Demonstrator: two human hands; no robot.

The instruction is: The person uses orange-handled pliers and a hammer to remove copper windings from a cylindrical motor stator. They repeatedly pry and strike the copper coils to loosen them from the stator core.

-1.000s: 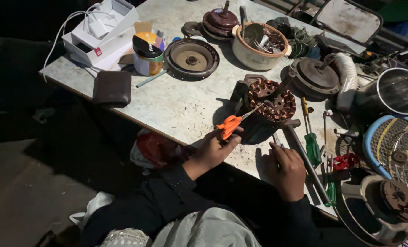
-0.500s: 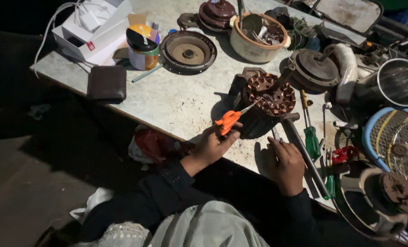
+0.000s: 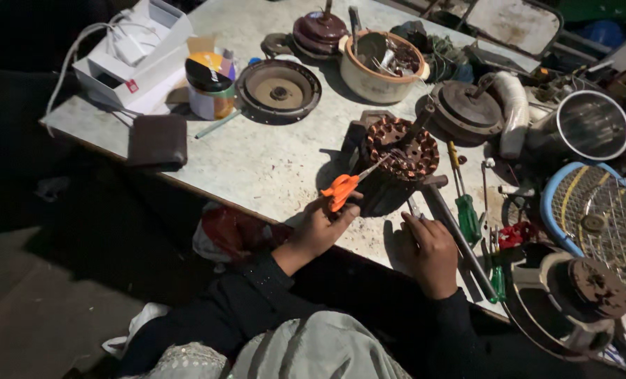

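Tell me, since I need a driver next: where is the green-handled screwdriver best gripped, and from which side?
Probably by its green handle, coming from above on the near side. It lies flat on the table with the handle toward the person and the thin shaft pointing away, beside the motor stator. The right hand rests just left of the handle, so its reach is short.

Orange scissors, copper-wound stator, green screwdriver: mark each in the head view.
orange scissors (image 3: pixel 341 188), head view, on the orange handle loops in the left hand (image 3: pixel 320 228).
copper-wound stator (image 3: pixel 402 147), head view, on its top face of windings.
green screwdriver (image 3: pixel 468 214), head view, on the green handle.
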